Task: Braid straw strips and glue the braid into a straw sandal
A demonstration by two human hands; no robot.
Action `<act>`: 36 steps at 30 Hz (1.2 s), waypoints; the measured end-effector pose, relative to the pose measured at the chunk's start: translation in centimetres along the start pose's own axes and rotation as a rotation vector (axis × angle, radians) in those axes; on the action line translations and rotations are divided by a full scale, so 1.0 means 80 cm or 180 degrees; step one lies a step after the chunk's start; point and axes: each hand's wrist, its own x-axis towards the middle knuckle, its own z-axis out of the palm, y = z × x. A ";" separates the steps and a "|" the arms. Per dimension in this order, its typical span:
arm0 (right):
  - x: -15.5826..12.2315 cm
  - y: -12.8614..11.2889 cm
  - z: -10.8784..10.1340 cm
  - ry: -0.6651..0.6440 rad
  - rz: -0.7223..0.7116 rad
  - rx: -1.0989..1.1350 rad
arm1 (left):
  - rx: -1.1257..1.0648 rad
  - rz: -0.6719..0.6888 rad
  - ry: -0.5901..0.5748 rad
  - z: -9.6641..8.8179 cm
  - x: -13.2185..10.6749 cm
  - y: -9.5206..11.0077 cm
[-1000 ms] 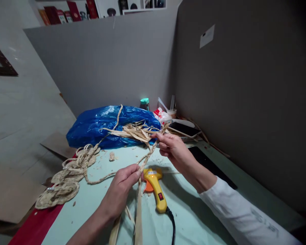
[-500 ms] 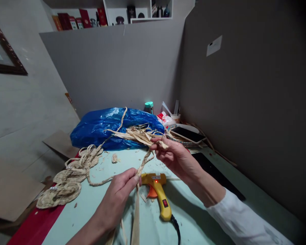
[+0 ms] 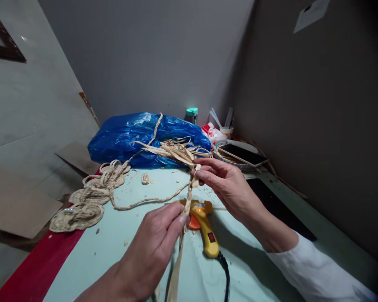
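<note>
A pale braided cord of dried husk (image 3: 189, 202) runs between my two hands above the table. My left hand (image 3: 164, 235) pinches its lower part between thumb and fingers, and loose flat strands (image 3: 175, 272) hang below that grip. Higher up, my right hand (image 3: 223, 178) has thumb and fingers closed on the upper end of the braid, where a folded pale piece shows at the fingertips. Right behind the braid lies a yellow glue gun (image 3: 208, 235) with an orange trigger, partly covered by my left hand. From the braid, a thinner cord (image 3: 145, 204) stretches left to coiled braid loops (image 3: 91, 195).
A blue plastic bag (image 3: 119, 138) with loose husk strips (image 3: 176, 150) sits at the back. Further right are a tablet (image 3: 244, 153) on a basket, a cup of tools (image 3: 227, 131) and a flat black panel (image 3: 280, 209). Scraps dot the green tabletop (image 3: 113, 251); grey panels stand behind.
My view has tipped downward and shifted. My right hand has turned, its fingers now pinching the braid's top end more directly. The left hand still holds the lower part.
</note>
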 end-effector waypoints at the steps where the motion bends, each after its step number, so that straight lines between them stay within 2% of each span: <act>1: 0.000 0.000 -0.001 -0.0059 0.0016 -0.0024 | 0.0054 0.0050 0.0023 0.001 -0.001 -0.001; 7: 0.002 0.003 -0.004 -0.0304 0.0280 -0.0093 | 0.0310 0.0245 0.0072 0.005 -0.003 -0.003; 10: 0.002 0.003 -0.004 -0.0260 0.0319 -0.0117 | 0.0406 0.0324 0.0099 0.005 -0.004 -0.003; 17: -0.003 -0.003 0.002 -0.0231 0.0637 0.0479 | 0.0345 0.0333 0.0115 0.002 -0.008 -0.007; 25: -0.001 -0.002 0.003 0.0002 0.0278 0.0544 | 0.0184 0.0173 0.0007 0.001 -0.008 -0.013; 36: -0.007 -0.003 0.013 0.0387 -0.0034 0.0360 | 0.0311 0.0216 -0.0126 0.009 -0.013 -0.016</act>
